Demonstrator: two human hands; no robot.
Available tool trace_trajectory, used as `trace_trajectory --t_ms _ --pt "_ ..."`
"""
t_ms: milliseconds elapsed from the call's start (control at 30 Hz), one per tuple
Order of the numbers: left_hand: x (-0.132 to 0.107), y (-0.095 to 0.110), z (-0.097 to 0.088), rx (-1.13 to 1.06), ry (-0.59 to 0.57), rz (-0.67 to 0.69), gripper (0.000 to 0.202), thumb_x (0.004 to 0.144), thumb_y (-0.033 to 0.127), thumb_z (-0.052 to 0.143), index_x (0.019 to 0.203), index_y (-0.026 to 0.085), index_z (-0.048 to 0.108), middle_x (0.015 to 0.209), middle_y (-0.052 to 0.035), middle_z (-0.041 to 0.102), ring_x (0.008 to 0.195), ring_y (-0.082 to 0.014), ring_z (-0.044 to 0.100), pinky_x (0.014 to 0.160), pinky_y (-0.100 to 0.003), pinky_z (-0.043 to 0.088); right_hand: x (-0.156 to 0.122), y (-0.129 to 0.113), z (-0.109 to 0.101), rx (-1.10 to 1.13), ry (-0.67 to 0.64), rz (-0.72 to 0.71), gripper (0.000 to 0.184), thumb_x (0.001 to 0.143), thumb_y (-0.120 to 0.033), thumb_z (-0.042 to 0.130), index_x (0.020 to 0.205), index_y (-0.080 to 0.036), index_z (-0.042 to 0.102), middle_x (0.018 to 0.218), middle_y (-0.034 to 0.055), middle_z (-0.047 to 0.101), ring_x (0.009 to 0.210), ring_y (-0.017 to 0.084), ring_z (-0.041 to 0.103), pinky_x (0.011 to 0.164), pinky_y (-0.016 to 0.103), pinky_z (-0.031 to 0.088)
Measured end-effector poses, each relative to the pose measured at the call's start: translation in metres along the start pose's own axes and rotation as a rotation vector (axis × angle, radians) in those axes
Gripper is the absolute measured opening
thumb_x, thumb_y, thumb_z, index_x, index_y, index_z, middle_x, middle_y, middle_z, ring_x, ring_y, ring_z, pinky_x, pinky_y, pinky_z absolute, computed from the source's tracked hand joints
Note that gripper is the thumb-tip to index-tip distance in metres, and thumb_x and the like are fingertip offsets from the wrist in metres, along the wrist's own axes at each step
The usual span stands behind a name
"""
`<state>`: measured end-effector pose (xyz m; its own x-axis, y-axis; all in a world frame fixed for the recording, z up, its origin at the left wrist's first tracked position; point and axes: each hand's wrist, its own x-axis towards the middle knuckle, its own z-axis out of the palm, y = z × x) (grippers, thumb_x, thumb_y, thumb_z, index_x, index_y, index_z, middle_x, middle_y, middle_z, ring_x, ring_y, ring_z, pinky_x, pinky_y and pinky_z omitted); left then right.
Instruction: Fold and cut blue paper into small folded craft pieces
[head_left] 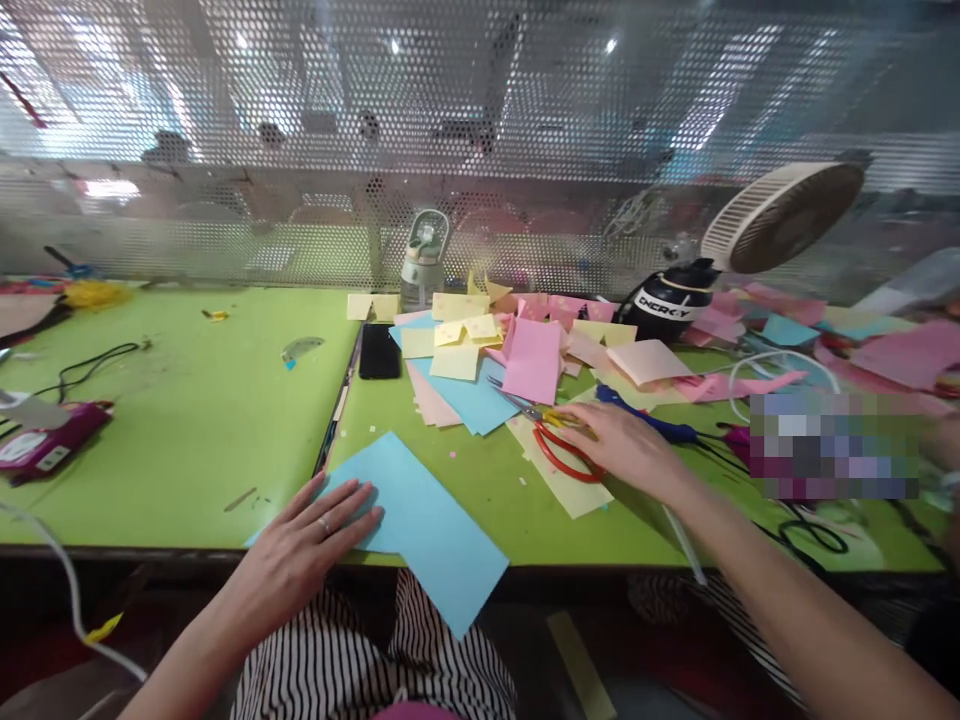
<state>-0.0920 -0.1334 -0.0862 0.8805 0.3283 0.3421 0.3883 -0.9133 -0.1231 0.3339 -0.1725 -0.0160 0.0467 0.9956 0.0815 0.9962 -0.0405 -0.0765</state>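
"ENERGY" on the white band (664,307) of the black fan base (661,326)

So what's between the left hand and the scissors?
In the head view: part of the blue paper, then green tabletop, then a pale yellow paper's edge.

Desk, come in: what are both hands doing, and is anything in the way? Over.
Left hand flat on blue sheet. Sheet overhangs table edge. Right hand at scissors, grip unclear. Loose papers crowd the scissors.
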Motion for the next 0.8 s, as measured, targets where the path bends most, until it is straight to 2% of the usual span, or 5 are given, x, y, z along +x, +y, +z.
trace_trajectory --t_ms 100,267,533,633,800 --pt "0.001 -0.001 0.000 -0.095 -0.119 -0.043 0.059 0.098 0.031 0.044 0.153 0.026 0.024 0.157 -0.0018 0.032 0.143 -0.0231 0.033 0.120 -0.046 0.024 0.031 -0.015 0.008 -0.002 0.054 -0.022 0.029 0.096 -0.032 0.043 0.109 -0.021 0.066 0.114 0.0102 0.068 0.107 0.025 0.061 0.091 0.040 0.048" --pt "0.009 0.000 -0.006 -0.140 -0.160 -0.056 0.082 0.089 0.069 0.044 0.154 0.025 0.019 0.158 -0.0062 0.028 0.144 -0.0277 0.030 0.119 -0.049 0.020 0.097 -0.037 0.027 0.001 0.055 0.001 0.031 0.093 -0.037 0.057 0.118 -0.019 0.060 0.122 0.0086 0.060 0.104 0.021 0.061 0.089 0.044 0.052" --pt "0.028 -0.018 -0.012 -0.225 -0.202 -0.181 0.070 0.093 0.065 0.040 0.149 0.026 0.032 0.157 -0.0081 0.032 0.144 -0.0258 0.030 0.119 -0.053 0.018 0.135 -0.033 0.021 0.076 -0.126 0.083 0.032 0.093 -0.037 0.057 0.119 -0.019 0.059 0.121 0.0080 0.061 0.101 0.021 0.062 0.085 0.042 0.053" --pt "0.040 0.000 -0.013 -0.244 -0.149 -0.193 0.076 0.091 0.068 0.039 0.152 0.025 0.025 0.159 -0.0104 0.025 0.146 -0.0280 0.025 0.119 -0.052 0.018 0.134 -0.026 0.021 0.083 -0.215 0.142 0.032 0.093 -0.038 0.057 0.119 -0.019 0.059 0.121 0.0080 0.061 0.101 0.021 0.062 0.086 0.042 0.053" --pt "0.058 0.040 0.002 -0.336 -0.221 -0.011 0.097 0.079 0.071 0.057 0.154 0.027 0.016 0.159 -0.0115 0.024 0.146 -0.0358 0.022 0.117 -0.058 0.018 0.132 -0.022 0.021 0.160 -0.320 0.189 0.032 0.093 -0.038 0.057 0.118 -0.018 0.060 0.120 0.0074 0.061 0.100 0.021 0.062 0.085 0.042 0.054"
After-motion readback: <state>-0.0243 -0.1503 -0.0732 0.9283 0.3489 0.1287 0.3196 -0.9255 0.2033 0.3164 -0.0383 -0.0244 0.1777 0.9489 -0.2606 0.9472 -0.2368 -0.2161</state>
